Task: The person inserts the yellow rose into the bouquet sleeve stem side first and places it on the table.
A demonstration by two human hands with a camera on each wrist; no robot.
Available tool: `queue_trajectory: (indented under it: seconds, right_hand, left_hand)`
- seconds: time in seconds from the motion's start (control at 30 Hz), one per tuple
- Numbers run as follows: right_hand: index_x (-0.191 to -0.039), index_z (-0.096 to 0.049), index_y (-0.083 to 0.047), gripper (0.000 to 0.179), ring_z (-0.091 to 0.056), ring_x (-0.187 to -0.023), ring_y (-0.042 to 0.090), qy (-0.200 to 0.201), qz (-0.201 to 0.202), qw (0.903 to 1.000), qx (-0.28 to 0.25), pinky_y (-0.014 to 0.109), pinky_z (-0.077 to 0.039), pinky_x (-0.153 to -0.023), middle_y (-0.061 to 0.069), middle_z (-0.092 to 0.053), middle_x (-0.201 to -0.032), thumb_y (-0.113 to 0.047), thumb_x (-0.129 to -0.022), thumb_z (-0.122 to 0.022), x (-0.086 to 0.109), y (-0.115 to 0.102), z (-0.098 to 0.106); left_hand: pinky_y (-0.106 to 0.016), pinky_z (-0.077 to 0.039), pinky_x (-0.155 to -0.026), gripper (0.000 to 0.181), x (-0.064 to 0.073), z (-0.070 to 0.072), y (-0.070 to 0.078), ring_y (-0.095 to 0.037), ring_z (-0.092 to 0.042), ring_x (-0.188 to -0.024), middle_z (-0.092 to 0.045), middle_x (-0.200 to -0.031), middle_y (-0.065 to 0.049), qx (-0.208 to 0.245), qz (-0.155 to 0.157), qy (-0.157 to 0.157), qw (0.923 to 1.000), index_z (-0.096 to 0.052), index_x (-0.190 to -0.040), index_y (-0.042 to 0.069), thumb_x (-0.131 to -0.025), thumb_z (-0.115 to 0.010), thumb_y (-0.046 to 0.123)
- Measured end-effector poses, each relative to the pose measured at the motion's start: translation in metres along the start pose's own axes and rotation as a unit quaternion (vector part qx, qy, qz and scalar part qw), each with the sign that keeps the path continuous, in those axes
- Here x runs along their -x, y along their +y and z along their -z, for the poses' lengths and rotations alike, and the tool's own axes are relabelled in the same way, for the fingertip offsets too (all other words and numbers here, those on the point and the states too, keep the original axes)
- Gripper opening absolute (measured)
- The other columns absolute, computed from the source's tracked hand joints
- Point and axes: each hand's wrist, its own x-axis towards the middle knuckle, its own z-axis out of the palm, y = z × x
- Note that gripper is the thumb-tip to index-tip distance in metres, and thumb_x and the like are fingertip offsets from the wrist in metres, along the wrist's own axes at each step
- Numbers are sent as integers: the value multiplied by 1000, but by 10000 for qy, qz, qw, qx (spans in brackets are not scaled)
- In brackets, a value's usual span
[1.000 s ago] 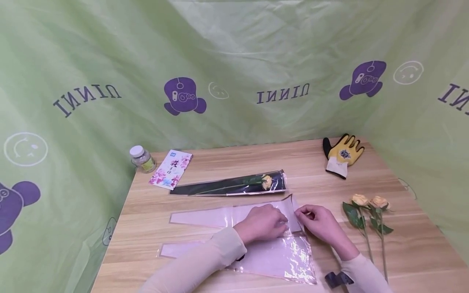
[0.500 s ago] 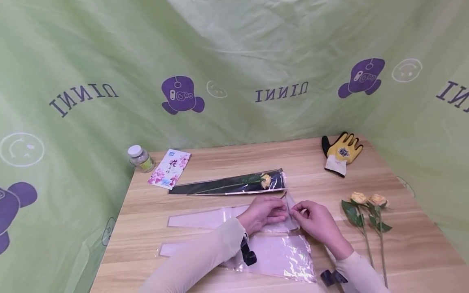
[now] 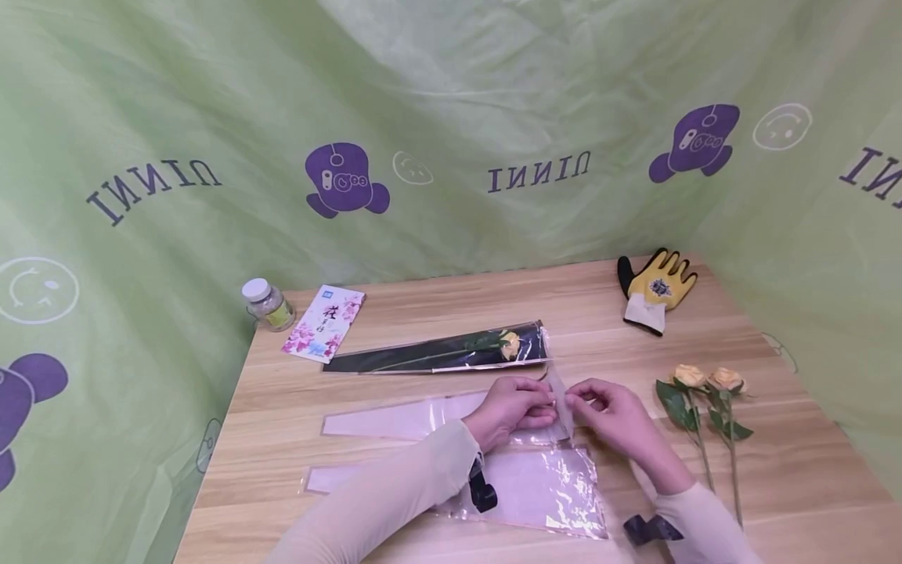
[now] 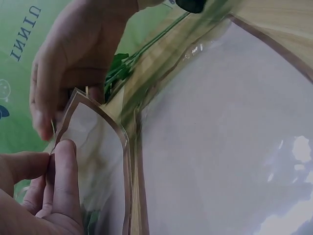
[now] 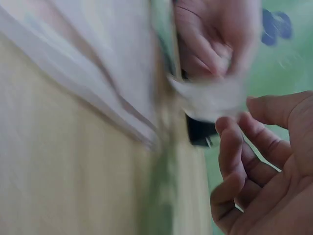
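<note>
We list one left hand [image 3: 510, 411], thumb and fingers pinching one pale sleeve [image 3: 409, 417], one right hand [image 3: 623, 423], fingertips pinching its raised flap [image 3: 563, 415], one black sleeve [image 3: 405, 360] beyond.

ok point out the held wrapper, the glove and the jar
Held wrapper [image 3: 423, 417]: head view, on its pale panel, left of the hands
Glove [image 3: 659, 288]: head view, on the dark emblem near its middle
Jar [image 3: 271, 306]: head view, on its clear body, below the white lid

Glare on lower wrapper [image 3: 528, 487]; right wrist view partly blurred.
</note>
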Motion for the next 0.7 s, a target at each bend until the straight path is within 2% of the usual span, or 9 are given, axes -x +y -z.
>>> queue_trajectory:
  seconds: [0.07,0.17,0.27,0.4,0.47,0.57,0.63,0.7]
  right_hand:
    - [-113,-69,-3,31,-66,-84,27,-39,-215,9991,-352,30,-61,-67,9,-71,-97,-30,-99,-69,1,5,20]
    - [-126,-63,2,45,-65,-89,28,13,-605,9964,-599,32,-61,-68,13,-71,-109,-37,-101,-64,5,15,57]
    - [-130,-61,1,52,-62,-83,22,63,-1026,9925,-659,31,-57,-63,11,-71,-105,-42,-102,-61,10,30,94]
    - [-119,-70,-8,37,-58,-75,15,-42,-1514,9836,-983,27,-54,-60,2,-70,-93,-41,-104,-59,21,57,130]
    - [-114,-73,-15,28,-57,-73,12,-191,-1651,9786,-1216,25,-52,-57,-1,-72,-94,-36,-105,-58,26,70,142]
    - [-112,-74,-19,22,-57,-71,9,-372,-1750,9740,-1391,22,-52,-54,-4,-74,-97,-29,-107,-55,34,85,151]
    - [-112,-74,-17,22,-56,-70,8,-467,-1827,9726,-1360,22,-52,-53,-4,-75,-96,-27,-107,-55,37,92,152]
    - [-113,-74,-10,27,-57,-68,8,-455,-1896,9751,-1057,22,-52,-54,-3,-74,-92,-29,-106,-56,39,95,150]
  left_hand:
    - [-31,-65,-67,13,-1,0,-1,-17,-71,-63,-73,-87,-20,-27,-30,-38,10000,-73,-99,0,-87,-73,-6]
    - [-31,-65,-66,13,-2,1,-2,-17,-71,-63,-73,-86,-20,-59,-53,-67,9999,-73,-99,0,-88,-73,-5]
    - [-30,-65,-65,13,-2,2,-4,-17,-70,-62,-73,-85,-19,-31,-31,-57,10000,-73,-100,0,-88,-72,-6]
    - [-29,-65,-64,13,-2,3,-4,-17,-70,-63,-73,-85,-19,-46,-27,-109,9999,-73,-101,0,-89,-72,-5]
    - [-29,-65,-65,13,-2,2,-3,-17,-71,-63,-73,-85,-19,-49,-31,-138,9999,-73,-101,0,-89,-72,-4]
    - [-30,-65,-66,12,-1,2,-1,-17,-71,-64,-73,-86,-19,-49,-33,-159,9999,-73,-100,0,-89,-72,-4]
    - [-30,-65,-66,11,-2,2,-1,-18,-71,-64,-73,-85,-19,-30,-23,-164,9999,-73,-99,-1,-89,-72,-5]
    - [-30,-65,-67,11,-2,2,0,-18,-71,-64,-73,-85,-19,-28,-17,-182,9998,-72,-100,-1,-89,-72,-5]
